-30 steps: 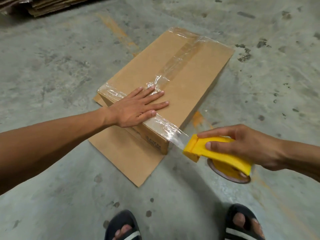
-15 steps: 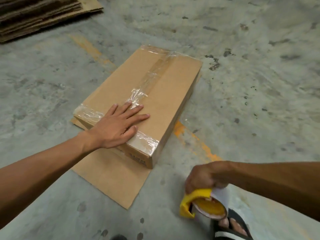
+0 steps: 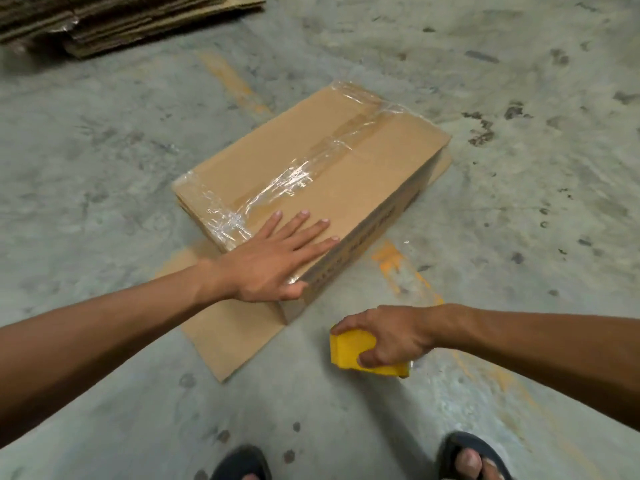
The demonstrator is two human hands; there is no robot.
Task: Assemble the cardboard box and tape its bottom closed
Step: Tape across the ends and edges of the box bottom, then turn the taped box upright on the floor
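Note:
A brown cardboard box lies on the concrete floor with its closed face up. Clear tape runs along the middle seam and wraps over both short ends, wrinkled near the front. My left hand rests flat on the box's near corner, fingers spread. My right hand grips a yellow tape dispenser low over the floor, to the right of the box's near corner and apart from it.
A flat cardboard sheet lies under the box and sticks out toward me. A stack of flattened cardboard sits at the far left. Faded orange paint marks cross the floor. My sandalled feet are at the bottom edge.
The tape strand between box and dispenser has been severed and its end laid on the box. My right hand drew the dispenser away and down toward the floor. My left hand slid toward the near corner.

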